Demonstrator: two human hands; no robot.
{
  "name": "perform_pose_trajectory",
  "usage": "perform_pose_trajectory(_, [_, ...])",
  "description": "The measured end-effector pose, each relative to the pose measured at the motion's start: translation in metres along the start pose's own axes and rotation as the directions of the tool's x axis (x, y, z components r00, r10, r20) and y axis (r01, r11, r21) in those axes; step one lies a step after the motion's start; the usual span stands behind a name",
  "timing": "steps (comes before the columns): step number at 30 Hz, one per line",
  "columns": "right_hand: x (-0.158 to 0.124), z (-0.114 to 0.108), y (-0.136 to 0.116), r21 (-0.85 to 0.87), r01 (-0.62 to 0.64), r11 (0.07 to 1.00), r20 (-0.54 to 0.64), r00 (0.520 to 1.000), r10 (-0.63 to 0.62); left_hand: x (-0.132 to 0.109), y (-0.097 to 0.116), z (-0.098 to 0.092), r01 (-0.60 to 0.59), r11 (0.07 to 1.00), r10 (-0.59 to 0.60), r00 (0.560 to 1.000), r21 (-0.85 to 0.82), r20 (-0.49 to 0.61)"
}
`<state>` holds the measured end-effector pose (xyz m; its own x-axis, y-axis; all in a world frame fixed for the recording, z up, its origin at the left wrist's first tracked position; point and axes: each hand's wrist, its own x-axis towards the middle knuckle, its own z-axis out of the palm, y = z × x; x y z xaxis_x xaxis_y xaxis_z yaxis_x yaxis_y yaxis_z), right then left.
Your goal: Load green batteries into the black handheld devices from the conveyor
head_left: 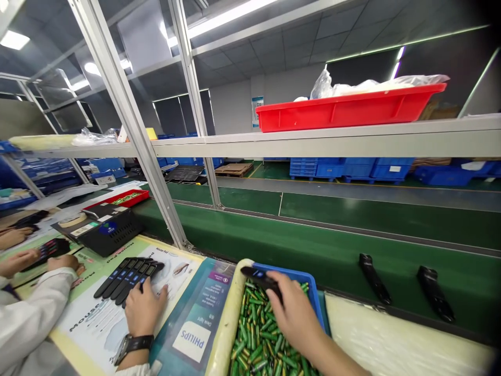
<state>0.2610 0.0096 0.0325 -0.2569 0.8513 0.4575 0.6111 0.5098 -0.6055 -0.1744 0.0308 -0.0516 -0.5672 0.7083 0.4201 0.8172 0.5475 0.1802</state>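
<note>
My right hand (297, 313) is closed around a black remote (258, 278) and holds it over a blue bin (309, 282) full of green batteries (258, 339). My left hand (143, 310), with a watch on the wrist, has its fingers curled on the near end of a row of several black remotes (125, 277). These lie side by side on a printed mat (97, 324). Which remote the fingers grip is hidden.
A green conveyor belt (313, 250) runs behind the bin with two black remotes (373, 279) (434, 292) on it. A co-worker's hands (62, 261) and white sleeve (31, 313) are at the left. Slanted metal posts (156, 183) rise ahead. A red tray (344, 109) sits on the shelf above.
</note>
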Motion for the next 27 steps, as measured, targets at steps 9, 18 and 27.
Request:
perform_pose_trajectory(9, [0.001, -0.01, 0.005, 0.082, -0.011, 0.997, -0.329, 0.944, 0.037, 0.02, -0.018, -0.007, 0.104, 0.993, -0.108, 0.992, 0.06, 0.062])
perform_pose_trajectory(18, [0.027, -0.059, 0.038, 0.158, -0.228, 0.961, -0.378, 0.885, 0.272, 0.016, -0.033, -0.002, -0.009, 1.0, 0.009, 0.999, -0.007, 0.05])
perform_pose_trajectory(27, [0.05, -0.095, 0.177, -0.163, -0.767, 0.62, -0.317, 0.636, 0.704, -0.059, 0.036, -0.039, -0.662, 0.542, 0.564, 0.743, -0.519, -0.36])
